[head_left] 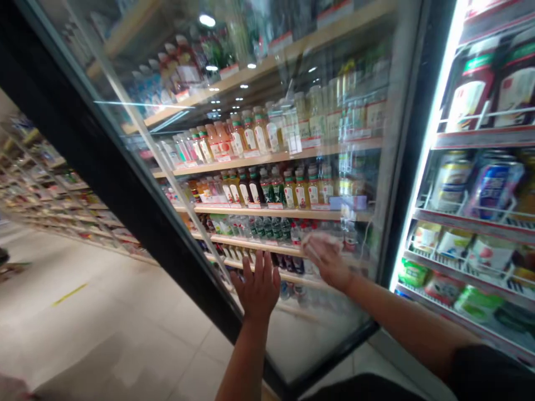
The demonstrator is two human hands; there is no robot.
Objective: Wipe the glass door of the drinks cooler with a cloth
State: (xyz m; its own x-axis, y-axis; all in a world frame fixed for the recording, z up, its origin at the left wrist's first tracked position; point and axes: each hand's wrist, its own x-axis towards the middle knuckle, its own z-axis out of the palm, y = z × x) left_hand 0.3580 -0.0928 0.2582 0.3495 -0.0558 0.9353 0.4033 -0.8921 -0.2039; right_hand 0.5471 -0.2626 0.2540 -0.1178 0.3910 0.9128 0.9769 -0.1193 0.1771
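Note:
A glass door [317, 312] with a dark frame stands swung open in front of me. My left hand [257, 287] is held up at the lower middle of the pane, fingers spread and nothing in it. It seems to rest against the glass, though the contact itself is hard to make out. To its right, my right hand [332, 267] presses a pale, crumpled cloth [321, 245] to the pane. The cloth is blurred, and it covers part of the fingers.
Through the glass show wooden shelves [251, 209] with rows of drink bottles [251, 133]. At right is the lit cooler [480, 139] with bottles, cans [495, 184] and packs on wire-fronted shelves. Left of the door's dark frame [137, 184] lies tiled floor [167, 312] with a yellow strip [69, 294].

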